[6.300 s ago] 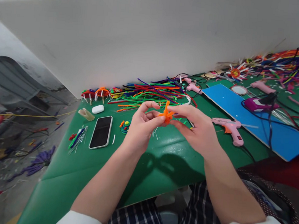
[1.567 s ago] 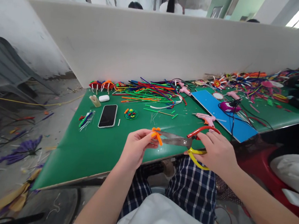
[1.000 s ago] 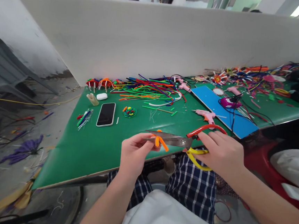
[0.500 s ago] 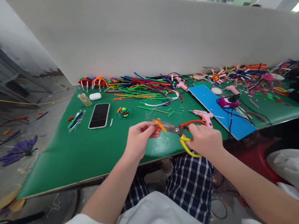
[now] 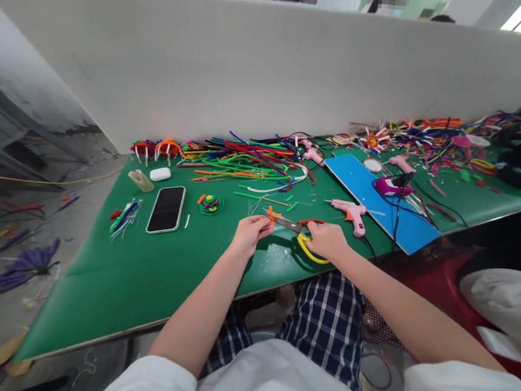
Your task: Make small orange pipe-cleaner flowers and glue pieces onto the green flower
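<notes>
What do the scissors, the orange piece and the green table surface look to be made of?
Scissors: grey, slightly shiny blades, likely metal; smooth red and yellow handles, probably plastic. Orange piece: matte, perhaps fuzzy craft stem; too small to confirm. Green table surface: smooth, glossy highlights, possibly vinyl.

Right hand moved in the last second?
Yes: the right hand has shifted left and up the view, judged against the nearest pink glue gun.

Softly lit, glinting faintly on the glossy green tabletop [image 5: 200, 257], blurred at left around the grey plastic chair [image 5: 3, 118].
</notes>
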{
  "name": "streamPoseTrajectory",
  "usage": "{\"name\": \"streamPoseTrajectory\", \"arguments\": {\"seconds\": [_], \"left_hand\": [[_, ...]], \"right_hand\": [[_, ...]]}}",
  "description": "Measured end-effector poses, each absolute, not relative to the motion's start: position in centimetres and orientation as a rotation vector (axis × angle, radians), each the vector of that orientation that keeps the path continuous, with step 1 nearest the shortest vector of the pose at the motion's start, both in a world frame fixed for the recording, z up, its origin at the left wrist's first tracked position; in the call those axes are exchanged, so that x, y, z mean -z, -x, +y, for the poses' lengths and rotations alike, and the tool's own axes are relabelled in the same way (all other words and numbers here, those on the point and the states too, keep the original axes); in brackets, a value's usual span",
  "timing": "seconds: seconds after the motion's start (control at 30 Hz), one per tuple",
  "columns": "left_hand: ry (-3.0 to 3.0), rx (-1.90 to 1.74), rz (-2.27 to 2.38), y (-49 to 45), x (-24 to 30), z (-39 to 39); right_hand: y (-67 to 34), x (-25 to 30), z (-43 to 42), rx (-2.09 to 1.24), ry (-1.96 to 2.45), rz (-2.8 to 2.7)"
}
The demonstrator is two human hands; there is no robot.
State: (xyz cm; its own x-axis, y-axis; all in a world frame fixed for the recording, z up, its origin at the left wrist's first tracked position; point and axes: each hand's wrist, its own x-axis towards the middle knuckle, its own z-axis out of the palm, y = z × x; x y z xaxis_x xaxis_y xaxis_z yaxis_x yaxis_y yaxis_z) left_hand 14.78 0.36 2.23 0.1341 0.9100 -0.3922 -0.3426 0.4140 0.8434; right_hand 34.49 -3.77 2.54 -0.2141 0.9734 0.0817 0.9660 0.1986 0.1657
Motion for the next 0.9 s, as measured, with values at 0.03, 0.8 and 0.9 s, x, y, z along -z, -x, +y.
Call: {"name": "streamPoseTrajectory", "arguments": {"seconds": [0.03,0.8,0.9], "left_hand": [[-0.656,-1.008,1.071,-14.8,-2.1,0.5],[-0.603,-0.985,1.118,-14.7,-0.5,1.4],[-0.610,-1.010,1.138,-14.5,-0.3,1.4]], "right_hand": [[-34.5,-2.4,-3.6,-0.275,-1.935,2.399],[-35.4,-1.1,-2.1,-0.174,-1.839,2.427],[-35.5,-1.4,-1.8,-0.199,-1.914,2.418]]}}
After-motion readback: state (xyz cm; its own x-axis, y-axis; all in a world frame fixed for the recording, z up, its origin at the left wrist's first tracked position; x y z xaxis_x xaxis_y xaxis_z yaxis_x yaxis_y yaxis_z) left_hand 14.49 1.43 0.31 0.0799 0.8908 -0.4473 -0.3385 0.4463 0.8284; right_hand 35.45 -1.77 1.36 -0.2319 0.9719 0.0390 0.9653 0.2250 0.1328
